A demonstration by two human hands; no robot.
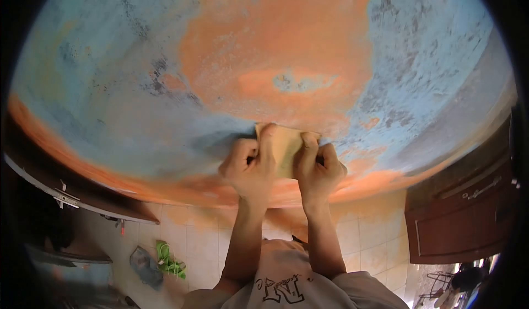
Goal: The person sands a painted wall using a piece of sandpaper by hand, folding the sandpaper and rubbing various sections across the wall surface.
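Observation:
A yellow sandpaper sheet (285,149) is stretched between my two hands, against or just in front of a large painted surface (281,28). My left hand (249,165) is closed on the sheet's left edge, with a finger extended up along it. At the right edge, my right hand (322,168) grips the paper with curled fingers, its thumb near the upper corner. Patchy orange and light blue paint covers the surface, with dark scuffed areas on both sides. Whether the whole sheet touches the surface I cannot tell.
Below is a tiled floor (204,237) with orange dust-like marks. A grey object (146,266) and a bright green bundle (169,259) lie at lower left. A dark red cabinet door (463,223) is at right, and cluttered items (465,281) are below it.

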